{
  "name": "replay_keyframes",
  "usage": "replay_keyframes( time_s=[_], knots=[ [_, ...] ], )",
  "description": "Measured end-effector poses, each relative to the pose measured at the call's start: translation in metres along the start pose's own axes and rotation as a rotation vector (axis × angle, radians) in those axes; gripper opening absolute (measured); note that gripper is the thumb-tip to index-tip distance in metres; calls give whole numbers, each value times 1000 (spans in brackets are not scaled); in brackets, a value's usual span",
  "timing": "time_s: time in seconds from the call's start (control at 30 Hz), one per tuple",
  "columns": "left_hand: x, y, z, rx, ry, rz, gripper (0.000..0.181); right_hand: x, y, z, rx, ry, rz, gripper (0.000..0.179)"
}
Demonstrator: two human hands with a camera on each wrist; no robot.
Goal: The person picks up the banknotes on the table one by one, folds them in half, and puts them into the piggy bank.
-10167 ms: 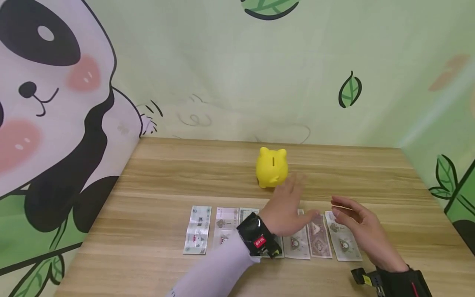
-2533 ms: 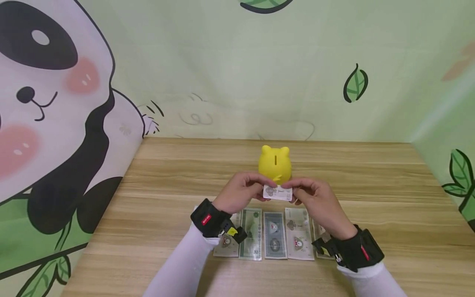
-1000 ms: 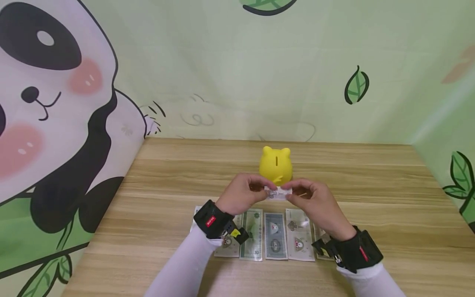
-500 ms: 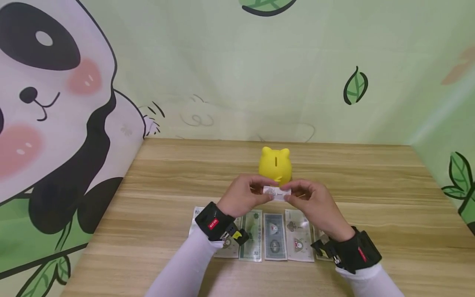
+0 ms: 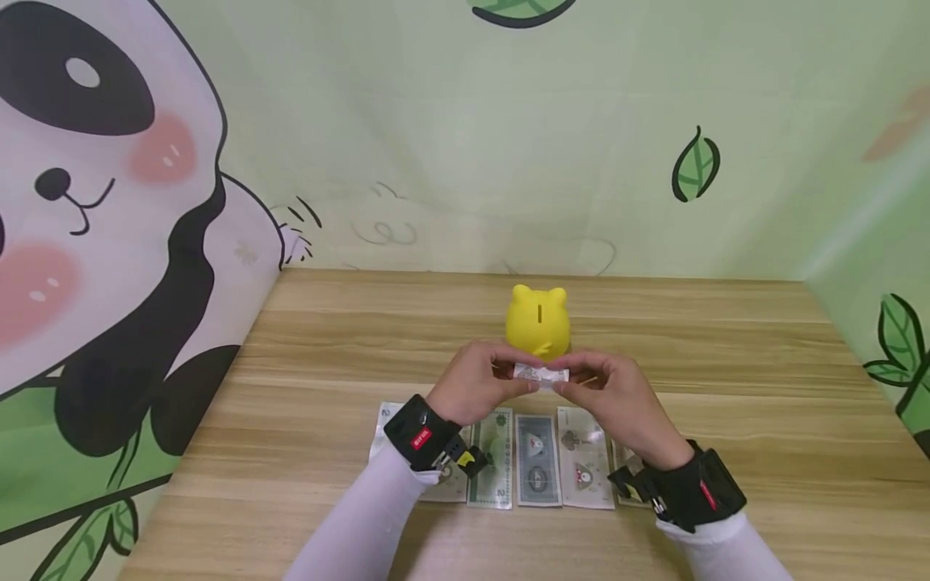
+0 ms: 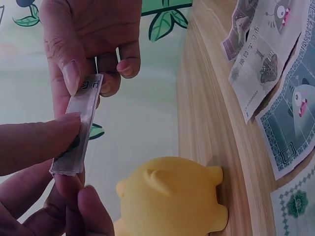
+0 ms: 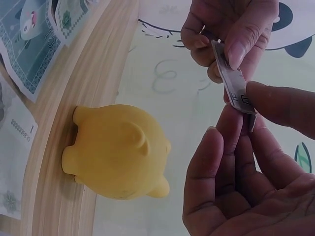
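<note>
My left hand point(image 5: 468, 383) and right hand point(image 5: 621, 403) meet in front of the piggy bank. Between them is a pale play banknote point(image 5: 541, 374), folded into a narrow strip. Each hand pinches one end between thumb and fingers, as both wrist views show; the strip point(image 6: 78, 130) looks layered and is tilted there. Just beyond stands the yellow piggy bank point(image 5: 538, 323), its slot point(image 5: 540, 313) facing up. The strip is held off the table, apart from the bank in the right wrist view.
Below the hands lies a row of flat play banknotes: a green note point(image 5: 492, 464), a blue note point(image 5: 538, 461), a pale note point(image 5: 585, 460) and others partly covered by the wrists. The wooden table point(image 5: 363, 323) meets a printed wall point(image 5: 436, 161) at its back edge.
Ten seconds ago both hands were over the row without a note in their fingers. Since 2.5 seconds ago the held banknote has become a narrower strip; both thumbs have moved onto its near side.
</note>
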State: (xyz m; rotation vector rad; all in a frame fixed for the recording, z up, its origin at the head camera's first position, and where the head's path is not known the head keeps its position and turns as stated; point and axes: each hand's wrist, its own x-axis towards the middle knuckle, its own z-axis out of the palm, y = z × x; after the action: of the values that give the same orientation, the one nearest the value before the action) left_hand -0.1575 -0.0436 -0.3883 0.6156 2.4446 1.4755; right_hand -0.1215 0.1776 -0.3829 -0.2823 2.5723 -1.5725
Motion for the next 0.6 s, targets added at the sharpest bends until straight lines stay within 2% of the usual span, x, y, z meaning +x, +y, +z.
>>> replay_keyframes(
  time_s=[0.6],
  knots=[
    [1, -1, 1, 39, -7, -4, 18, -2, -1, -1, 11, 0, 6, 24]
  ],
)
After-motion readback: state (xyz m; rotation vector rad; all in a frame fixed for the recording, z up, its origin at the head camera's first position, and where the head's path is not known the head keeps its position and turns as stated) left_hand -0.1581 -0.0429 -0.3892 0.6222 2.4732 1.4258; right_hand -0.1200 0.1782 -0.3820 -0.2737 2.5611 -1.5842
